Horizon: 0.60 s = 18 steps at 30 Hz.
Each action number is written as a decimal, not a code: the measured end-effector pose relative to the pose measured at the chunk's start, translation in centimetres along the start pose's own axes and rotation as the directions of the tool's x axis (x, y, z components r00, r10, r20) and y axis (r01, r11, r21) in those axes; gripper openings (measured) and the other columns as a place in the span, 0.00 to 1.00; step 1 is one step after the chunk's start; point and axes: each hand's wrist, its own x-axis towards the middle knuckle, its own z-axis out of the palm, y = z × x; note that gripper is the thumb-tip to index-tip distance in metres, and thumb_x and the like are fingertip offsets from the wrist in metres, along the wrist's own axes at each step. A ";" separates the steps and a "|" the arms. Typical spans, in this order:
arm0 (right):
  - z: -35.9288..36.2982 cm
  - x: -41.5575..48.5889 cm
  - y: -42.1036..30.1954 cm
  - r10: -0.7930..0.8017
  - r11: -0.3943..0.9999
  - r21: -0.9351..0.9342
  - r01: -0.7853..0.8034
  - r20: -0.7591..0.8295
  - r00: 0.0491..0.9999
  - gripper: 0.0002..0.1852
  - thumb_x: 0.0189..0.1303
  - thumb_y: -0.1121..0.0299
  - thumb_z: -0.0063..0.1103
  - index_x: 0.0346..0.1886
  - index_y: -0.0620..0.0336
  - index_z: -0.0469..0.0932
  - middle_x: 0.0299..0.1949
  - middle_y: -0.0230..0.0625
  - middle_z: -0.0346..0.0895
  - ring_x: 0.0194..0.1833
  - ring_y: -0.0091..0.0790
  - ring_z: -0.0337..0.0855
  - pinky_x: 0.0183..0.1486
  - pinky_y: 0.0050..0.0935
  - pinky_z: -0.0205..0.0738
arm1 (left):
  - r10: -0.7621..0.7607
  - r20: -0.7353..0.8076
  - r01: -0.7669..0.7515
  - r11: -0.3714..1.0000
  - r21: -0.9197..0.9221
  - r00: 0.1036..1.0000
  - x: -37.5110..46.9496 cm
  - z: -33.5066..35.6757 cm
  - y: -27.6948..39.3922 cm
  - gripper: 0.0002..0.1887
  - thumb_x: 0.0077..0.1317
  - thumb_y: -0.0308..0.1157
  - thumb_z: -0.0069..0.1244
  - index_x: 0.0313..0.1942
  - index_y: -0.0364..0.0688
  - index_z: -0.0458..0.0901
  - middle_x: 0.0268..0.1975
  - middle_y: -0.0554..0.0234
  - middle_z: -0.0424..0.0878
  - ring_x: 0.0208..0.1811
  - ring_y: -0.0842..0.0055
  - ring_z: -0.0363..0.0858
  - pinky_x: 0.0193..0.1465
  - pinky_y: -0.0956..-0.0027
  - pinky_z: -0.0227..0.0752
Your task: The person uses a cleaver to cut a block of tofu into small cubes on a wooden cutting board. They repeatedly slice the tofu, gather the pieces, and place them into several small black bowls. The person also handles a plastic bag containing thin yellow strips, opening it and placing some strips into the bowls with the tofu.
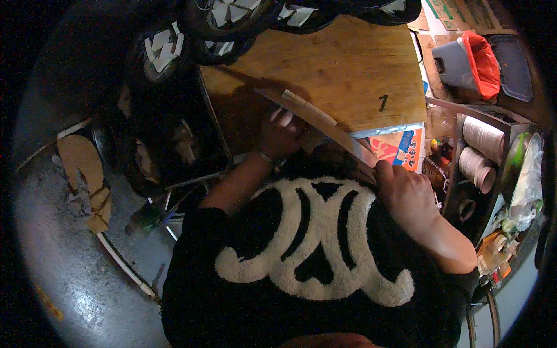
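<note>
A thin brown cardboard-like piece (pixel 322 119) with layered edges slants across the front of the wooden work board (pixel 348 65). My right hand (pixel 407 193) grips its near right end, with the thumb and fingers closed around the edge. My left hand (pixel 282 132), in deep shadow, is against or just beside the near face of the piece, below its far left end. Its fingers look curled; whether they grip the piece cannot be made out. A band circles the left wrist. The near side of the piece, by my shirt, is mostly dark.
Dark round trays (pixel 237 13) of white pieces line the back. Left stands a dark, metal-edged tray or cart (pixel 224 148). On the right are thread spools (pixel 483 137) in an open shelf (pixel 509 117), a grey bin (pixel 454 63) with a red liner, and a printed orange sheet (pixel 415 150).
</note>
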 end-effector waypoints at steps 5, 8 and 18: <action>-1.7 1.1 -0.2 0.021 0.999 0.038 -0.027 0.153 0.988 0.04 0.58 0.71 0.44 0.34 0.60 0.66 0.20 0.42 0.72 0.22 0.44 0.78 0.23 0.39 0.73 | -0.053 -0.089 0.048 0.997 -0.062 0.995 -0.8 1.1 -0.1 0.12 0.51 0.42 0.55 0.35 0.48 0.81 0.38 0.60 0.78 0.42 0.65 0.76 0.48 0.57 0.69; -2.1 1.7 0.4 0.028 0.995 0.089 -0.053 0.262 0.965 0.05 0.58 0.70 0.44 0.35 0.61 0.66 0.21 0.44 0.74 0.23 0.46 0.79 0.24 0.40 0.73 | -0.019 -0.131 0.012 0.999 -0.048 0.991 -0.4 0.7 0.2 0.14 0.49 0.43 0.57 0.34 0.48 0.81 0.39 0.61 0.78 0.41 0.64 0.76 0.46 0.57 0.70; 3.6 4.0 2.2 0.016 0.982 0.176 -0.069 0.289 0.957 0.13 0.59 0.67 0.44 0.44 0.63 0.62 0.26 0.48 0.77 0.27 0.50 0.80 0.28 0.46 0.72 | -0.088 -0.080 0.077 0.987 -0.141 0.993 0.7 -0.9 0.8 0.16 0.50 0.42 0.59 0.37 0.45 0.81 0.43 0.62 0.78 0.43 0.61 0.77 0.49 0.59 0.71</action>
